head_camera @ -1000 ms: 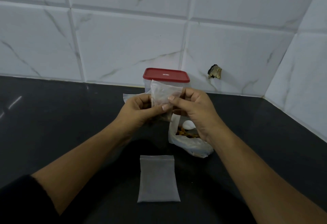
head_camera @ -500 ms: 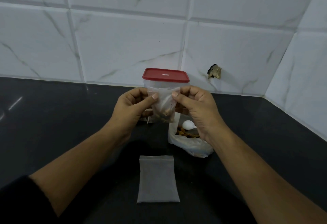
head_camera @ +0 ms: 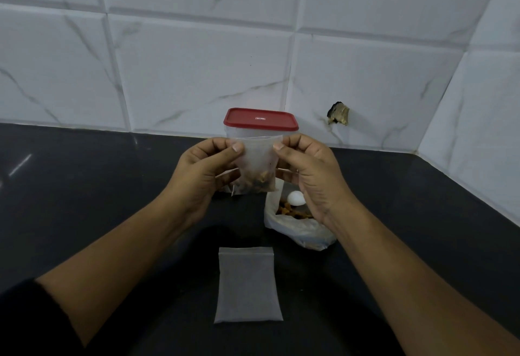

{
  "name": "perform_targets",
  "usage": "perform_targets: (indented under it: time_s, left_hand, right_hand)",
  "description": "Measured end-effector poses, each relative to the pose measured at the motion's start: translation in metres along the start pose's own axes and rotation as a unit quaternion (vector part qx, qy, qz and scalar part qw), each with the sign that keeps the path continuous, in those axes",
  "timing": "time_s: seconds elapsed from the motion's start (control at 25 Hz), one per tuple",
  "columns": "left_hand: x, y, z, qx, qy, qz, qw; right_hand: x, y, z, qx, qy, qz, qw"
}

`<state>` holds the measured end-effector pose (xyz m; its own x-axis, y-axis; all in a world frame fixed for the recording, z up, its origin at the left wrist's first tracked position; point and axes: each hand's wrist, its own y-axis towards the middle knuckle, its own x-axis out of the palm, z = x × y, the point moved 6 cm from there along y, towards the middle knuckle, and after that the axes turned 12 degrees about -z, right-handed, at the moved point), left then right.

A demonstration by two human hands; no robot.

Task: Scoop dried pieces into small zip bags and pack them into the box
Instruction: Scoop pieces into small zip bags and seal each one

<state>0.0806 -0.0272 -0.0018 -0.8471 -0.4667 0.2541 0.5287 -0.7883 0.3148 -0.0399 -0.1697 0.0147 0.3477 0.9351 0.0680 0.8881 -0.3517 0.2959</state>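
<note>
**While Two Hands Pinched It, a Part-Filled Zip Bag Hung Before the Box**

Where the black stone counter [head_camera: 84, 192] lay nearest the camera, a flat, empty translucent zip bag [head_camera: 247, 285] rested on it between the two forearms, its zip edge turned toward the far side. A black sleeve [head_camera: 28, 319] covered the left arm at the near left corner. Farther on and to the right, a crumpled white plastic bag [head_camera: 304, 233] sat open on the counter. It held loose orange-brown dried pieces [head_camera: 284, 210], and a white rounded scoop [head_camera: 295, 197] rested at its far rim, partly hidden by the right wrist.

At mid-depth, both hands held up a small clear zip bag [head_camera: 257, 158]. The left hand [head_camera: 202, 170] pinched its top left corner between thumb and curled fingers. The right hand [head_camera: 312, 170] pinched the top right corner the same way, so each grip was narrow and closed on the bag's upper edge. The bag hung upright between them, with brown dried pieces [head_camera: 260, 182] gathered at its bottom. Whether its zip was sealed could not be told.

Just behind the held bag stood a clear plastic box [head_camera: 230, 133], upright, with its red lid [head_camera: 261, 119] on top; the bag hid most of the box's front. Beyond it rose white marbled wall tiles [head_camera: 197, 60], and a dark broken hole [head_camera: 338, 113] showed in one tile to the right of the box.
</note>
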Motion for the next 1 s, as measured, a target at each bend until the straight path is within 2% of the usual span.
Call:
perform_targets:
  time_s: [0.24,0.48,0.76,1.0]
  left_hand:
    - [0.005,-0.001,-0.002,0.010,0.011,-0.032,0.999]
    - [0.001,-0.001,-0.004,0.005,0.013,-0.001,1.000]
    - [0.010,-0.003,-0.003,0.017,0.078,-0.027,0.996]
    - [0.007,-0.002,-0.001,0.024,0.067,-0.019,0.997]
  right_hand:
    - [0.002,-0.001,-0.002,-0.013,-0.010,0.014,1.000]
    - [0.008,-0.003,-0.001,-0.004,-0.015,-0.011,1.000]
    - [0.011,-0.006,-0.005,-0.018,-0.032,-0.011,0.999]
    - [0.016,-0.006,-0.006,-0.032,-0.058,-0.026,0.997]
